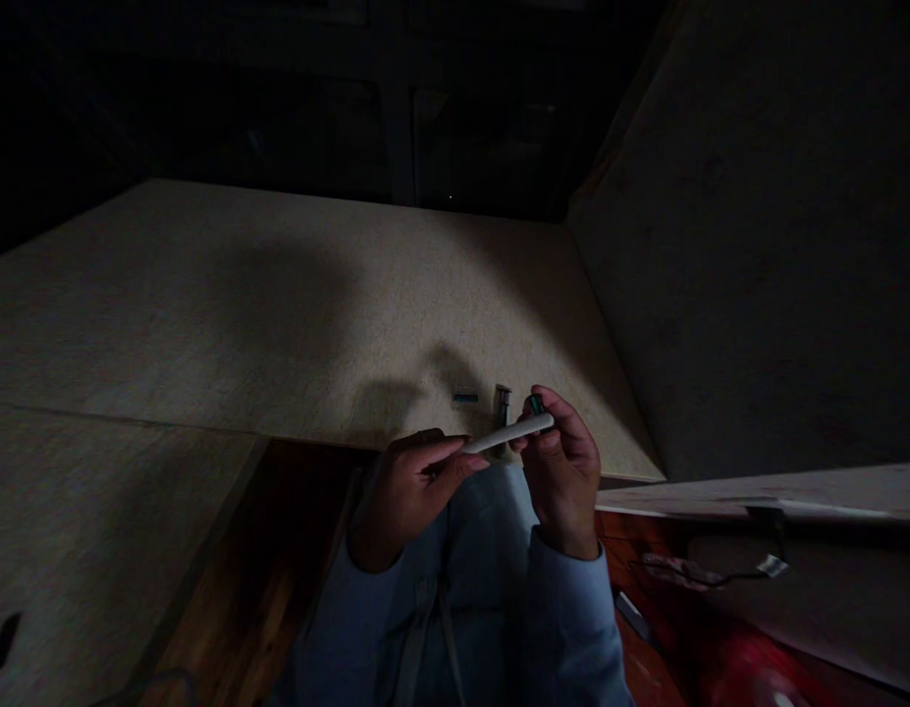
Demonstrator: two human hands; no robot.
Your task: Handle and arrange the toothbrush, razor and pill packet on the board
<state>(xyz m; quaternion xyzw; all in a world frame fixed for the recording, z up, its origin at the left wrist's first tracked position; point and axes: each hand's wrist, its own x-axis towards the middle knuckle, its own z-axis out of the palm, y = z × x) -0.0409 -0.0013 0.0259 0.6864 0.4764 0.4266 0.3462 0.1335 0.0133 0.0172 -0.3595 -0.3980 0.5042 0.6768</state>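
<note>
Pale-grey round-tipped rod (508,433), left hand (411,491) pinching one end, right hand (563,473) gripping small dark-green piece (535,404)

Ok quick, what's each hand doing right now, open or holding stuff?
Left hand: closed, holding one end of a pale stick.
Right hand: closed, holding a small dark-green thing by the stick's other end.

Two hands (414,491) (568,471), one pale stick (509,432), one green-and-black piece (535,404), one dark bar (465,398), one metallic tool (504,401)
</note>
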